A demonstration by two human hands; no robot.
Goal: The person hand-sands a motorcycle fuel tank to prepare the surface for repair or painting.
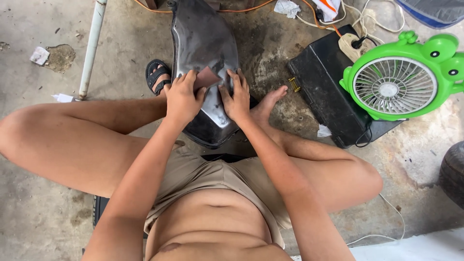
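Pressing sandpaper (207, 77) onto black panel (203, 43), both hands; panel top cropped.

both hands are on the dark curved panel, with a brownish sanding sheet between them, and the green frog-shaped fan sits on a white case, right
Not quite. The head view shows the green frog-shaped fan on a black case, not a white one. Both the left hand and right hand are on the dark curved panel, with the brownish sanding sheet between them.

Single view only: head cam, worn by seated person, pointing steeply down and slightly fwd. Close range; torso and both forearms fill the lower frame, knees spread to the sides. Frame centre sits on the concrete floor (38, 212) just ahead of the lap. Top edge reaches cables and a green fan (396, 87) at right. No 2nd view, so no overlap.
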